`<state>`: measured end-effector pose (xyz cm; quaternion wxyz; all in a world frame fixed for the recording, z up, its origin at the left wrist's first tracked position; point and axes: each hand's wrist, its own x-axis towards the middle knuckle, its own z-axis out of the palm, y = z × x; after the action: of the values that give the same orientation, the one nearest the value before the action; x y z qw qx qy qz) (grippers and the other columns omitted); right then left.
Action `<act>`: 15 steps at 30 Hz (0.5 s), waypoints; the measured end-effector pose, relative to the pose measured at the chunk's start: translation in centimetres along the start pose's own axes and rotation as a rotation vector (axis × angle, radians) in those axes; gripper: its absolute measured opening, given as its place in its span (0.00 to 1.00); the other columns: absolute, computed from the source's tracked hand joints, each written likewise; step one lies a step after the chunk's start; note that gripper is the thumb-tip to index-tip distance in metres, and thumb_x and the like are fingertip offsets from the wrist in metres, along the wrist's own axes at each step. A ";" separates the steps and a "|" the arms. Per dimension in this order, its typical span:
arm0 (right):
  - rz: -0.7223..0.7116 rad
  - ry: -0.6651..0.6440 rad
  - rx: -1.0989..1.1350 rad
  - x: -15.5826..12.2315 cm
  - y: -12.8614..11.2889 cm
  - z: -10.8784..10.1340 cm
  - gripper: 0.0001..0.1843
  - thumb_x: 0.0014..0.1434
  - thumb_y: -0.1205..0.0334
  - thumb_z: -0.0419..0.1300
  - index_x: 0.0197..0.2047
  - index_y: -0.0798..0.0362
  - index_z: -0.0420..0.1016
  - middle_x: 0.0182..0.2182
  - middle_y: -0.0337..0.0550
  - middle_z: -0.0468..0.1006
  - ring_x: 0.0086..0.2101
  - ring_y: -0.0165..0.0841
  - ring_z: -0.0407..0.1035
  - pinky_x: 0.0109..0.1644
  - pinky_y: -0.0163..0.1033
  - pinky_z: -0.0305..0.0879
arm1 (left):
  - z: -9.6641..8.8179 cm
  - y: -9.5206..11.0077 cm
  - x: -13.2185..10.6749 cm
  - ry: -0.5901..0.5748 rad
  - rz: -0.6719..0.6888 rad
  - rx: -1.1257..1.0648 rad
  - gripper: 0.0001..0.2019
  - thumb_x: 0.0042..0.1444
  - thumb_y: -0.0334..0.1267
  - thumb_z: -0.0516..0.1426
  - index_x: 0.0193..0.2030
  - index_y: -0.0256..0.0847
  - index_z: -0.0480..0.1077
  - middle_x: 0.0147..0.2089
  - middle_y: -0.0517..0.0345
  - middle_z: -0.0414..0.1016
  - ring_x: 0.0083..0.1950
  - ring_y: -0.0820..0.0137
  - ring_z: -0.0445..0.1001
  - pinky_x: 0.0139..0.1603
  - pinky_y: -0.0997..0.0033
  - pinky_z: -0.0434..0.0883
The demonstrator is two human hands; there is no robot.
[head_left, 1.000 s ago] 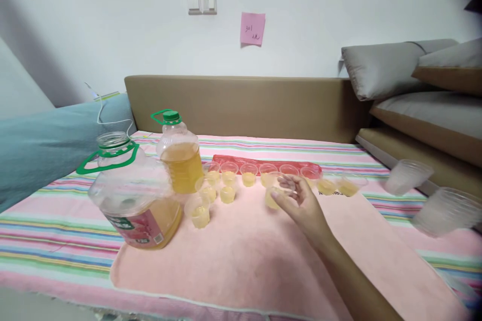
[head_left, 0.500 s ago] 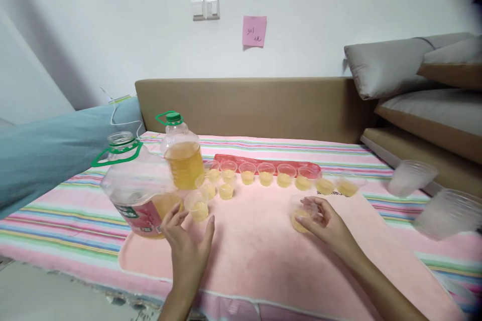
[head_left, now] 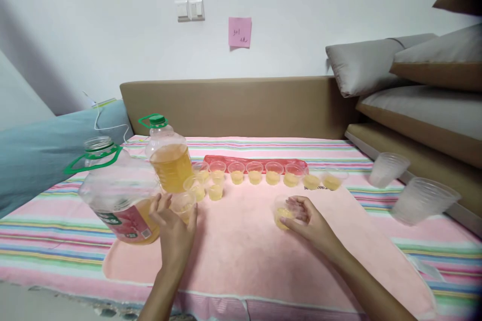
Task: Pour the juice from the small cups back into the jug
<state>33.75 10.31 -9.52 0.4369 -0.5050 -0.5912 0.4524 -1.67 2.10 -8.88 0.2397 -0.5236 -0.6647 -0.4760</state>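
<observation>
My left hand (head_left: 175, 228) is round a clear plastic cup (head_left: 184, 202) of pale yellow drink, fingers on its left and thumb along its right side. Part of that cup is hidden behind the hand. Beside it stands a large open bottle (head_left: 130, 220) with a green handle and pink label, some yellow drink in it. On the pink mat, my right hand (head_left: 305, 218) holds another clear plastic cup (head_left: 282, 214) with yellow drink, thumb in front and fingers behind. Several similar cups (head_left: 255, 174) form a row farther back, and more stand near the left hand.
A second bottle (head_left: 169, 163), green-capped, stands behind the open one. A red plastic wrapper (head_left: 259, 163) lies behind the cup row. Two stacks of cups, a near one (head_left: 424, 200) and a far one (head_left: 389, 169), lie at right, beside piled cushions (head_left: 422, 105).
My left hand has closed in from beside the nearest left cup to its sides. My right hand stays at its cup. The whole view has shifted, so things appear farther left.
</observation>
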 end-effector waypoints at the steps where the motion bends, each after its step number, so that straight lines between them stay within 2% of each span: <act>1: 0.001 0.001 -0.001 0.0 -0.1 0.0 0.39 0.46 0.39 0.77 0.56 0.47 0.73 0.63 0.58 0.81 0.60 0.51 0.78 0.68 0.59 0.72 | 0.1 -0.1 0.1 0.001 -0.008 -0.008 0.32 0.71 0.52 0.59 0.69 0.35 0.52 0.72 0.26 0.53 0.77 0.42 0.60 0.71 0.31 0.74; 7: -0.028 0.007 0.048 0.0 -0.1 -0.2 0.39 0.47 0.37 0.78 0.55 0.46 0.74 0.62 0.58 0.82 0.61 0.52 0.78 0.69 0.61 0.71 | -0.2 0.0 0.5 0.008 -0.060 -0.097 0.34 0.67 0.54 0.63 0.70 0.39 0.54 0.72 0.30 0.54 0.68 0.49 0.71 0.68 0.33 0.76; 10: -0.050 0.015 0.108 0.3 0.1 -0.6 0.40 0.48 0.35 0.79 0.55 0.46 0.74 0.62 0.59 0.82 0.64 0.52 0.77 0.71 0.63 0.70 | -0.8 0.6 0.4 0.022 -0.054 -0.149 0.38 0.64 0.53 0.67 0.70 0.41 0.54 0.73 0.31 0.55 0.69 0.48 0.72 0.68 0.33 0.77; 13: -0.050 0.025 0.165 0.8 -0.2 -1.3 0.41 0.47 0.35 0.80 0.55 0.46 0.73 0.62 0.59 0.82 0.65 0.53 0.76 0.71 0.63 0.71 | -1.4 2.4 0.5 0.018 -0.012 -0.268 0.41 0.59 0.50 0.72 0.69 0.45 0.55 0.72 0.36 0.58 0.66 0.51 0.75 0.67 0.37 0.78; 15: -0.055 0.045 0.186 1.2 -0.6 -1.9 0.41 0.46 0.34 0.80 0.55 0.45 0.73 0.61 0.58 0.83 0.64 0.53 0.76 0.70 0.64 0.72 | -1.5 4.2 0.7 -0.025 -0.007 -0.382 0.40 0.58 0.48 0.74 0.68 0.47 0.56 0.73 0.38 0.58 0.68 0.51 0.76 0.64 0.41 0.81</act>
<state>35.33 11.60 -8.51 0.5071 -0.4560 -0.5504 0.4817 1.72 1.05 -6.07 0.1259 -0.5631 -0.5672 -0.5876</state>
